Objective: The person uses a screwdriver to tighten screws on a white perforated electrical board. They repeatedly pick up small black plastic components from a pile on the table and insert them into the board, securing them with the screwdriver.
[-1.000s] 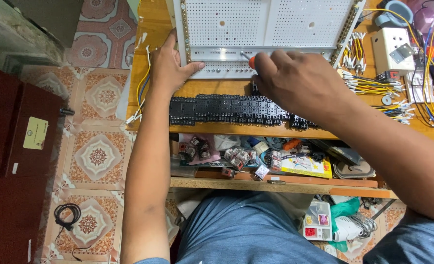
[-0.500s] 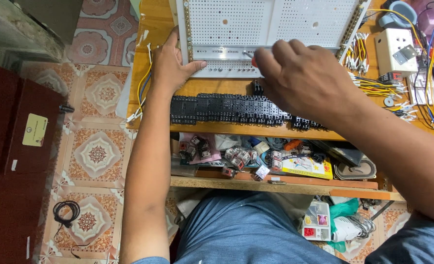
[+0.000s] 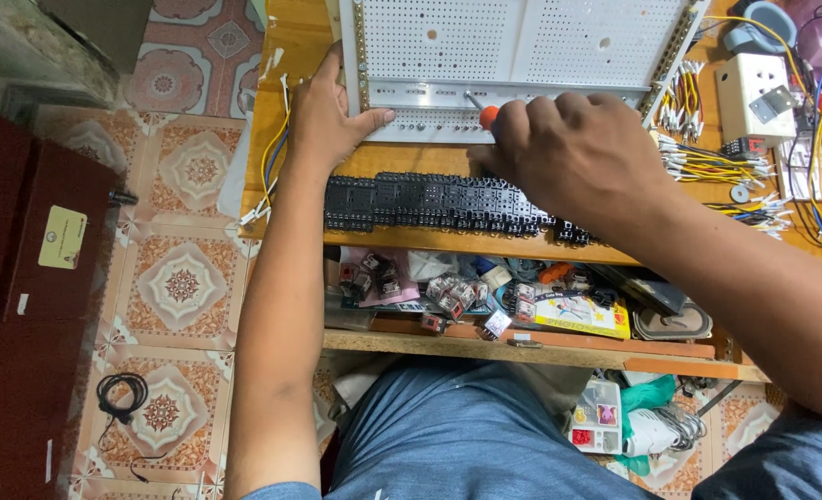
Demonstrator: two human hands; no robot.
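a long row of black relay sockets (image 3: pixel 448 204) lies along the wooden bench (image 3: pixel 290 56), near its front edge. to the right sit bundles of yellow wires with white tips (image 3: pixel 707 162), a cream socket box (image 3: pixel 753 93) and a grey tape roll (image 3: pixel 761 23). the lower shelf (image 3: pixel 522 347) holds a clutter of small clear relays (image 3: pixel 452 292), a yellow booklet (image 3: pixel 582 315) and a pink bag (image 3: pixel 378 278). on the patterned tile floor (image 3: pixel 184 278) lies a coiled black cable (image 3: pixel 122 393), beside a dark red cabinet (image 3: pixel 22 306)
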